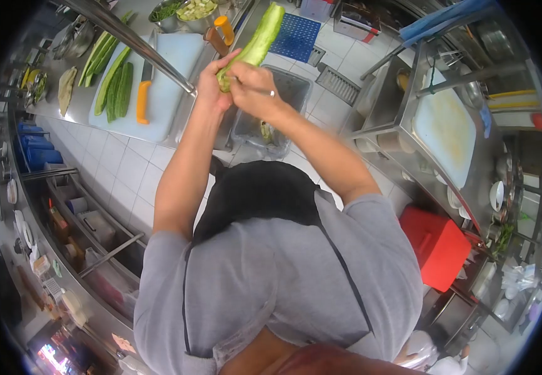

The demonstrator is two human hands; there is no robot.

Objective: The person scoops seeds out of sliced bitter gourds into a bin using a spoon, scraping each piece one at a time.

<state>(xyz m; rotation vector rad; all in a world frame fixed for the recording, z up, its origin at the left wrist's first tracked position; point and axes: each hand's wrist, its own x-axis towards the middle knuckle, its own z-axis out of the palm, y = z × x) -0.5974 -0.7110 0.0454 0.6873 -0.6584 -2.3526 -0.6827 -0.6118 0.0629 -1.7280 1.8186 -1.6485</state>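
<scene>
A long, pale green peeled gourd [259,45] slants up and away in front of me. My left hand [211,84] is wrapped around its near end, with the thumb side against it. My right hand [252,89] is closed against the same end from the right. A short shiny metal piece [272,94] shows at the side of the right fist; what the fingers hold is hidden. Below both hands stands a grey plastic bin [283,134] with some scraps inside.
Left on the counter, a white cutting board [174,56] carries an orange-handled knife [143,100] and several dark green gourds [119,90]. Bowls of cut vegetables [197,9] stand behind. A metal rail [136,44] crosses the counter. A steel table with another board [444,128] is at right.
</scene>
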